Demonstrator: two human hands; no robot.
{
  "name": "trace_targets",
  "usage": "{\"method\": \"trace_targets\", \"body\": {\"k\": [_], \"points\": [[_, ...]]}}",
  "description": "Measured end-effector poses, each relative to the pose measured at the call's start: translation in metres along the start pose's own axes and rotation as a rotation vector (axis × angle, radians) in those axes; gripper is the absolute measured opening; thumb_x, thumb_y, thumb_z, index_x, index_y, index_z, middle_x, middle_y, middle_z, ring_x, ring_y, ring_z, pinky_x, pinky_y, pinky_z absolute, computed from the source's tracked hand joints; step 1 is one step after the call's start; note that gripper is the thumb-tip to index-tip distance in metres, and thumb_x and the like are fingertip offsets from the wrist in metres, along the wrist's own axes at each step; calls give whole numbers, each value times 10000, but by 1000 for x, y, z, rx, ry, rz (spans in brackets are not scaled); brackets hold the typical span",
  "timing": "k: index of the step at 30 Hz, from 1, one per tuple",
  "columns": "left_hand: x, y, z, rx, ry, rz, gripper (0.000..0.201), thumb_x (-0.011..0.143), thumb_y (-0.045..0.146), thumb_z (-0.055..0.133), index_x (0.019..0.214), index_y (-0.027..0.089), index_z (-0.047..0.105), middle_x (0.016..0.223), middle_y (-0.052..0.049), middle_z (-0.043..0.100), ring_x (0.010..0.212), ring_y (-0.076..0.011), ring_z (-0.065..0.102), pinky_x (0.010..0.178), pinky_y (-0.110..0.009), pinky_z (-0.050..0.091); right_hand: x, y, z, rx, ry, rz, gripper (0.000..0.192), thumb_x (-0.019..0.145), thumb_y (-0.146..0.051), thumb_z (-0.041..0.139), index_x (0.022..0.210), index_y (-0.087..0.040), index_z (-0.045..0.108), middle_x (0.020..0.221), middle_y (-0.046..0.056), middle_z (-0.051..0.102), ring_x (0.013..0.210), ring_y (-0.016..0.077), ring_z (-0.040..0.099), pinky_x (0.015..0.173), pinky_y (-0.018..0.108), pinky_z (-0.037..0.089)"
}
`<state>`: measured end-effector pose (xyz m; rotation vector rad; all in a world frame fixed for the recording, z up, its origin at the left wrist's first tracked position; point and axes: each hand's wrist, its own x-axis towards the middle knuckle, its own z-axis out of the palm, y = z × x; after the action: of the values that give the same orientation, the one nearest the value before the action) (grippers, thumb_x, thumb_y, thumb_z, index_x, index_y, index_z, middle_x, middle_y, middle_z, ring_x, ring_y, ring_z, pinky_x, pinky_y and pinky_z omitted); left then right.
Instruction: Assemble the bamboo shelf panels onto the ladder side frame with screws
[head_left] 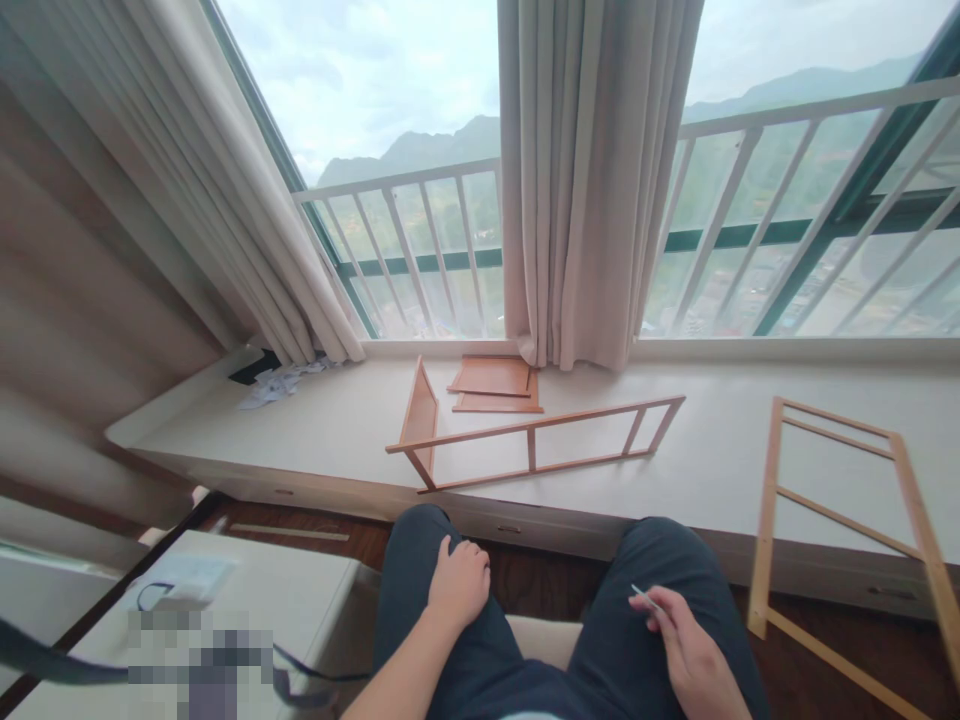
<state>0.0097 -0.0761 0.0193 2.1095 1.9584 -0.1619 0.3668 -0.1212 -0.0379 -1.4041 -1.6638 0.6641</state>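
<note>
My left hand (pixel 461 580) lies on my left knee, fingers stretched over the trouser cloth and holding nothing. Over my right thigh, my right hand (pixel 671 625) is closed on a thin metal rod (pixel 645 597) that pokes out past the fingertips; its lower part is hidden in the hand. In front of my knees, a wooden ladder-like frame (pixel 531 450) stands on its long edge on the white window ledge, joined at its left end to a wooden panel (pixel 421 415). Behind it lie two flat wooden panels (pixel 491 376), one on the other.
A second wooden frame (pixel 766 520) leans at the ledge (pixel 285 435) on the right. Crumpled paper (pixel 274 387) lies at the far left. A white cabinet (pixel 300 590) stands by my left leg, a strap across it. Curtains (pixel 574 180) hang before the windows.
</note>
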Motion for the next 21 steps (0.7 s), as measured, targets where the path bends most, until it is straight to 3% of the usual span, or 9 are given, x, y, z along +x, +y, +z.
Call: {"method": "trace_targets", "body": {"k": [3, 7, 10, 14, 17, 21], "points": [[25, 12, 8, -13, -76, 28, 383, 957, 247, 397, 1057, 184, 761, 1149, -145, 734, 1175, -303, 640, 1140, -572, 346, 2, 0, -2, 32, 13, 53, 371, 1045, -543, 415, 1089, -244, 629, 1005, 98, 772, 817, 223, 745, 753, 330, 628], [56, 30, 30, -101, -282, 27, 411, 945, 239, 386, 1099, 200, 765, 1187, -150, 737, 1154, -321, 675, 1003, -506, 493, 16, -12, -3, 142, 64, 140, 383, 1030, -569, 438, 973, -230, 607, 915, 92, 739, 759, 213, 710, 714, 333, 613], [73, 41, 49, -159, -433, 56, 365, 892, 240, 471, 1063, 224, 793, 1116, -134, 772, 1071, -302, 727, 919, -424, 558, 37, -35, 5, 325, 106, 258, 365, 997, -548, 509, 796, -245, 470, 837, 70, 702, 663, 198, 643, 619, 323, 580], [86, 51, 64, -222, -598, 142, 337, 841, 256, 546, 1049, 256, 812, 1112, -117, 783, 1074, -319, 733, 896, -419, 582, 83, -89, 15, 663, 27, 378, 345, 889, -337, 601, 743, -254, 300, 769, 22, 602, 560, 163, 504, 520, 309, 493], [96, 58, 66, -253, -670, 214, 333, 838, 291, 575, 1070, 264, 812, 1154, -116, 774, 1129, -342, 712, 935, -453, 574, 129, -140, 13, 891, -64, 442, 318, 803, -249, 626, 737, -247, 314, 744, 3, 492, 536, 136, 391, 467, 279, 391], [116, 69, 63, -228, -728, 326, 393, 862, 370, 573, 1166, 244, 787, 1235, -149, 742, 1175, -380, 686, 939, -502, 572, 196, -197, 5, 1004, -222, 478, 260, 838, -318, 612, 737, -249, 382, 737, 1, 393, 554, 140, 309, 482, 306, 383]]}}
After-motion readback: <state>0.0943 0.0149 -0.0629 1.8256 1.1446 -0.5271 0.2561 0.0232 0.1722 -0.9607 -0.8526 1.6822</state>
